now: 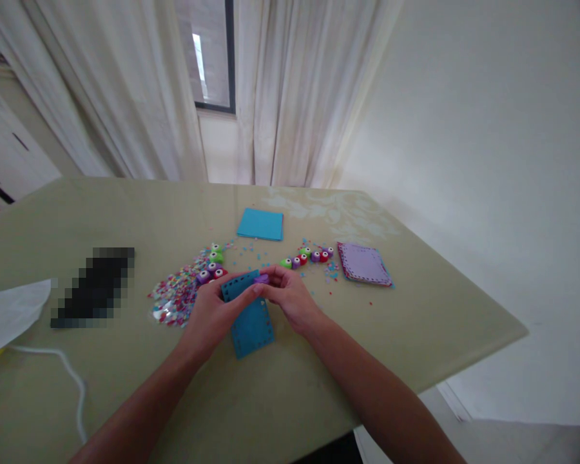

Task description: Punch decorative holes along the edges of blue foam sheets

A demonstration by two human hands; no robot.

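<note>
Left hand: we see the left hand [216, 303] pinching the blue card [251, 328] by its upper part, thumb in front, probably to keep the sheet steady.
Right hand: its fingertips close around a small purple piece [261, 279] at the card's top right corner; we judge the right hand [292, 293] grips there to reach the edge.
Eyed figures: the row of figures [305, 258] lies just beyond the right hand, perhaps for easy reach.
Stacks: a blue stack [261, 224] sits beyond the grip, a lilac stack [365, 264] to its right, apparently kept out of the way.
Confetti: the heap [178, 283] spreads left of the grip, partly behind the left hand.
Hard to tell: fingers cover most of the purple piece; we cannot tell whether the card's holed upper strip is a fold or a second sheet; pixelation masks a dark object [96, 287] farther left.
</note>
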